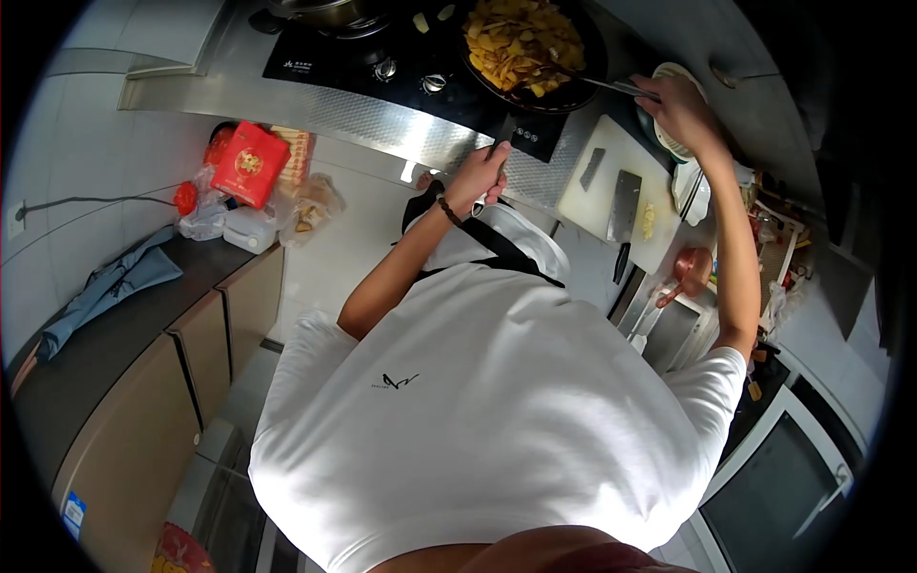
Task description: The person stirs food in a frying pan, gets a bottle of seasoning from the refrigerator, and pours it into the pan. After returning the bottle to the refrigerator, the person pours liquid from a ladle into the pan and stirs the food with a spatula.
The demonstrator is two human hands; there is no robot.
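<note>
Narrow gap between pan (596, 59) and cutting board (579, 198), 1 cleaver (625, 203) atop board

No words are reading clearly. Taking the clock from the middle of the view, the shirt (506, 411) is bearing a jagged black logo (399, 381) at seven, with tiny lettering trailing at its lower left, too small to read. The hob (334, 74) is showing a small white brand mark (298, 67) at eleven and a row of pale round symbols (526, 135) at one. At ten, a red bag (250, 164) is displaying a gold emblem; at eight, a cabinet (134, 420) is wearing an unreadable blue label (74, 514).
</note>
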